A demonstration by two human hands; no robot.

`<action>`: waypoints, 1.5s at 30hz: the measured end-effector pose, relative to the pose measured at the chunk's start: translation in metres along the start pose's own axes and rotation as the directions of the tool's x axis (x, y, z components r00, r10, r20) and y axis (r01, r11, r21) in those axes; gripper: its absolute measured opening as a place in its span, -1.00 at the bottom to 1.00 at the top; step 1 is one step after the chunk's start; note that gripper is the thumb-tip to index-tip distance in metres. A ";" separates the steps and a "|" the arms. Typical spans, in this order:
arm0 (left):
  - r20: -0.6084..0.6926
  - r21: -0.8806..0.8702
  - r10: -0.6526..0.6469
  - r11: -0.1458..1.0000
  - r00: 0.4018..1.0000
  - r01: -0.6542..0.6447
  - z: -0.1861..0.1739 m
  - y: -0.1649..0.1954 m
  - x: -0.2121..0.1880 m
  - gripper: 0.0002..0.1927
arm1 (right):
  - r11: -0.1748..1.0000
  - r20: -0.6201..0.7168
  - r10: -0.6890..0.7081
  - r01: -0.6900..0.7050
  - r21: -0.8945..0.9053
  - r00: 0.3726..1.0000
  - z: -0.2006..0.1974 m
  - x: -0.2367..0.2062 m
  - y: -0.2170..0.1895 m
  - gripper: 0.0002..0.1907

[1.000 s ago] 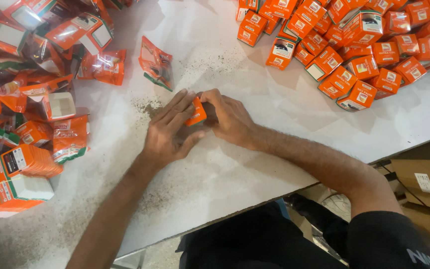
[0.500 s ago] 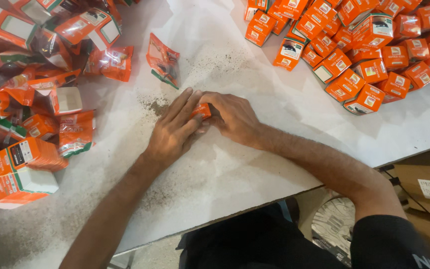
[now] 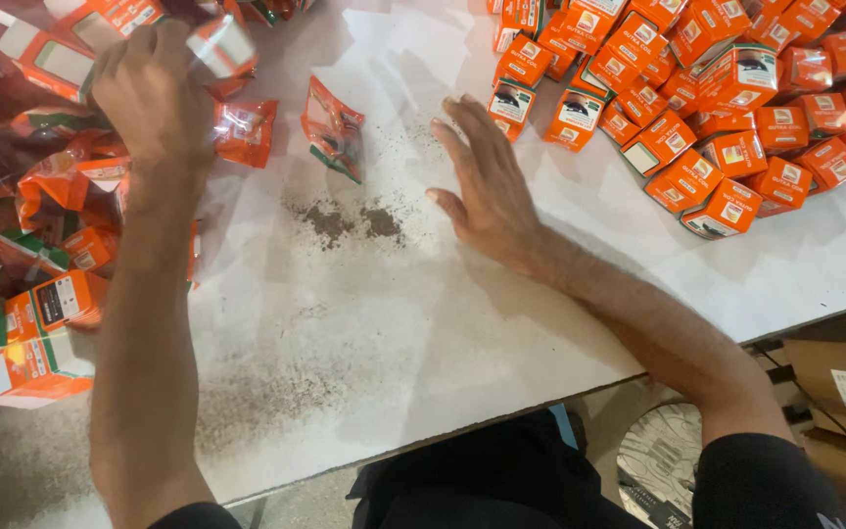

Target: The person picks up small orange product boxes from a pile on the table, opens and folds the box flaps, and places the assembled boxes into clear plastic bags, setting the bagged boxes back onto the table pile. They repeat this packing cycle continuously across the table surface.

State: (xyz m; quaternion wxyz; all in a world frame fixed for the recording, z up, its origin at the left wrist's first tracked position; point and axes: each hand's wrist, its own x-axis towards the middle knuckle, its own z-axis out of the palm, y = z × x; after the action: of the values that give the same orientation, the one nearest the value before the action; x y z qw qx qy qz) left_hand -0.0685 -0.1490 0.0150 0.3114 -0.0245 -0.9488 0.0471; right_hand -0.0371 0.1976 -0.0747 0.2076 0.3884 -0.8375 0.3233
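Your left hand (image 3: 154,93) is up at ten o'clock, knuckles toward you, its grip curled down into the heap of orange pouches (image 3: 46,196); whether the fingers have actually closed on one of them you cannot tell, since they are hidden under the hand. Your right hand (image 3: 487,191) lies at about one o'clock from the middle of the bench (image 3: 364,343), its grip open, fingers spread flat and holding nothing, with the nearest small orange boxes (image 3: 697,108) just beyond its fingertips toward two o'clock. Between your hands, a single orange pouch (image 3: 333,129) lies alone at twelve o'clock, and just below it a patch of dark spilled powder (image 3: 354,220) marks the white surface. Cardboard cartons (image 3: 839,377) sit below the bench edge at four o'clock.
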 end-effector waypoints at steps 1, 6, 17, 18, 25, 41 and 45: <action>-0.131 -0.092 0.134 0.985 0.982 -0.147 -0.011 0.013 -0.003 -0.74 | 1.000 -0.009 -0.013 0.014 0.023 1.000 0.004 -0.001 -0.003 -0.16; -0.020 -0.627 0.384 0.714 0.923 -0.310 -0.021 0.119 -0.052 -0.60 | 0.993 0.073 -0.023 0.014 0.118 0.997 0.015 -0.009 -0.007 -0.17; 0.170 -0.357 0.073 0.934 0.983 -0.007 0.057 0.087 -0.064 -0.59 | 0.983 0.233 0.065 -0.102 0.150 0.970 0.009 -0.012 0.011 -0.30; 0.222 -0.390 0.085 0.921 0.971 0.009 0.051 0.083 -0.069 -0.60 | 0.967 0.262 0.071 -0.131 0.217 0.962 0.007 -0.013 0.011 -0.30; -0.126 -0.845 -0.012 0.525 0.992 -0.101 -0.011 0.105 -0.117 -0.65 | 0.899 0.282 0.128 -0.231 0.371 0.951 0.016 -0.003 0.008 -0.41; -0.063 -0.588 0.054 0.805 0.997 -0.081 -0.021 0.144 -0.121 -0.78 | 0.913 0.246 0.050 -0.144 0.381 0.968 0.024 -0.004 -0.010 -0.38; 0.290 -0.839 -0.221 0.411 0.931 0.358 -0.005 0.151 -0.115 -0.79 | 0.919 0.225 0.028 -0.114 0.378 0.974 0.023 -0.004 -0.010 -0.35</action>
State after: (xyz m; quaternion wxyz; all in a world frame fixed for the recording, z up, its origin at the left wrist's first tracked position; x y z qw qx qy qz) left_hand 0.0296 -0.0070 -0.0646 0.1930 -0.0134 -0.8435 -0.5010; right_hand -0.0291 0.1784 -0.0894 0.0229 0.4236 -0.7880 0.4462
